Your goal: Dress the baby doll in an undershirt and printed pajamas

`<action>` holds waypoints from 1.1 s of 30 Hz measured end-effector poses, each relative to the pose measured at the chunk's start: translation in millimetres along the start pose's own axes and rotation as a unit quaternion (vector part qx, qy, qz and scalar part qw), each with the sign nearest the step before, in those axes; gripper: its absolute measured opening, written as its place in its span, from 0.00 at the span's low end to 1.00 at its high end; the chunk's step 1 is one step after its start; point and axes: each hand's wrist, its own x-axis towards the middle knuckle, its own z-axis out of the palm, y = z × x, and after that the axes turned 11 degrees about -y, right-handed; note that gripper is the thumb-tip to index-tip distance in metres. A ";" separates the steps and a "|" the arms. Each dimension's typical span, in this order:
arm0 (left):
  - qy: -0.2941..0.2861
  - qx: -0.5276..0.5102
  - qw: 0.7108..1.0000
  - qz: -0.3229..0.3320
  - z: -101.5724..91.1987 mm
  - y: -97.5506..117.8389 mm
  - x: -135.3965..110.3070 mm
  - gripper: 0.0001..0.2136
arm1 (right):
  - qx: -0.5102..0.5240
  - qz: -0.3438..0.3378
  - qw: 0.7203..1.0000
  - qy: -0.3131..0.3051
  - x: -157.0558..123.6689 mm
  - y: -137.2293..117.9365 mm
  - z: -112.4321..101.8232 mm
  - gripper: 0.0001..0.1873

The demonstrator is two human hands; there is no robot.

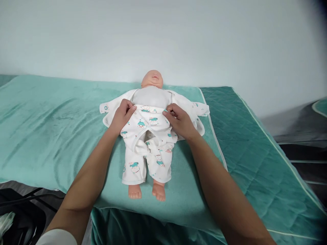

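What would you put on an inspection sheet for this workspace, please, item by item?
Surface: a teal towel spread over a quilted teal cover, lightly rumpled.
Things in hand: a baby doll on its back, head toward the wall, feet bare; its printed romper is open at the chest, sleeves spread sideways.
Clutter: a pale bundle at lower left, too cut off to identify.
Hands: left hand and right hand each pinch the romper's upper edge at the doll's waist.
Cables: dark cables below the bed edge, lower left.
Surroundings: plain pale wall behind; dark floor at right.
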 end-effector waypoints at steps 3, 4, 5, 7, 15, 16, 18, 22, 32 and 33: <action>0.007 0.038 0.999 0.011 -1.4 -3.8 20.3 0.16 | -0.032 0.032 0.998 0.037 7.9 3.7 3.8 0.15; 0.005 0.041 0.999 0.014 -1.6 -5.1 26.7 0.16 | -0.043 0.035 0.997 0.047 12.2 5.4 4.3 0.15; 0.004 0.040 0.999 0.016 -1.5 -6.1 32.3 0.16 | -0.050 0.036 0.997 0.055 17.4 7.6 4.3 0.15; 0.001 0.027 1.000 0.014 -0.1 -7.6 39.8 0.17 | -0.044 0.041 0.996 0.069 28.8 13.5 3.3 0.17; -0.020 -0.068 0.997 -0.020 1.5 -7.3 36.2 0.14 | 0.046 0.057 0.994 0.079 41.1 24.1 1.1 0.19; -0.024 -0.058 0.998 -0.006 -0.4 -6.8 35.5 0.13 | 0.040 0.040 0.995 0.084 39.1 22.4 1.0 0.17; -0.031 -0.031 0.998 0.038 -3.8 -5.4 34.7 0.12 | 0.007 -0.006 0.996 0.090 36.6 20.3 0.1 0.15; -0.038 -0.004 0.997 0.064 -4.6 -2.2 34.7 0.11 | -0.032 -0.074 0.995 0.065 39.5 24.2 -2.9 0.13; -0.039 0.011 0.999 -0.003 -11.9 -13.2 82.1 0.14 | -0.149 -0.013 0.987 0.059 68.9 26.6 -11.7 0.10; -0.046 0.019 0.999 -0.011 -13.0 -14.3 86.6 0.14 | -0.168 0.002 0.984 0.065 73.2 28.0 -13.1 0.10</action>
